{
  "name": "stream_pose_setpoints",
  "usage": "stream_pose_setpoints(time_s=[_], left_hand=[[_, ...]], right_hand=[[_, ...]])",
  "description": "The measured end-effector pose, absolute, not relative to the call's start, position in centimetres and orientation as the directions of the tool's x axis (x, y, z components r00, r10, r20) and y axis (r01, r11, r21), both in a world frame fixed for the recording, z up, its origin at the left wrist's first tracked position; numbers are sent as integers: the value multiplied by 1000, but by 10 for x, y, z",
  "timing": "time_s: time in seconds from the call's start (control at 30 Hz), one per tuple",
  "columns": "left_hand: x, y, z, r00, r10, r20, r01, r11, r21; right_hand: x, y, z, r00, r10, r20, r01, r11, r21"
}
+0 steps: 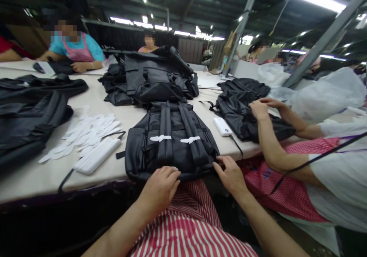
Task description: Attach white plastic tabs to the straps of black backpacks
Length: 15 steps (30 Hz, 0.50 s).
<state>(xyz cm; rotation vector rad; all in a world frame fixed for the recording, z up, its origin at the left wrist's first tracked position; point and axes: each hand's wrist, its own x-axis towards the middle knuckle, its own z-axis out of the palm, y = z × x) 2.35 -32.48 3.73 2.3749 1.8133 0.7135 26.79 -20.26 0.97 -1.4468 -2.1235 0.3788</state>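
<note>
Head view: black backpack (169, 142) flat on pale table (37, 180), straps up, lower edge at table edge. Left hand (159, 190) curled on bag's lower edge, fingertips partly hidden. Right hand (231, 175) fingers spread at lower right corner, touching bag; grip or plain rest, cannot tell for either hand. White paper strips (160, 138) across both straps. White corded block (223, 127) just right of bag. Co-worker's hands (259, 108) on second black bag (241, 108), further right.

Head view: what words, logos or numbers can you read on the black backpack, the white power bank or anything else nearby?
No text is readable.
Blue printing on the co-worker's red-checked apron: too blurred to read.
Black backpack: no legible marking.
White power bank: no legible marking.
</note>
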Motion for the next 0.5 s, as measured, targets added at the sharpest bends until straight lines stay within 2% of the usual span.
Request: stream_pose_setpoints(time_s=[0.1, 0.2, 0.3, 0.4, 0.5], left_hand=[[38, -313, 21, 154, 963, 222, 943, -210, 256], [42, -309, 12, 121, 975, 185, 966, -159, 206], [43, -307, 8, 98, 978, 185, 980, -127, 155], [45, -305, 5, 72, 983, 170, 992, -88, 94], [49, -303, 4, 110, 980, 164, 991, -122, 64]], right_hand=[[255, -203, 10, -350, 870, 348, 818, 464, -340], [250, -199, 10, -339, 857, 389, 849, 457, -265], [254, -194, 4, -292, 881, 371, 850, 417, -321], [259, -187, -8, -287, 915, 282, 811, 389, -437], [265, -176, -12, -246, 945, 214, 764, 325, -558]])
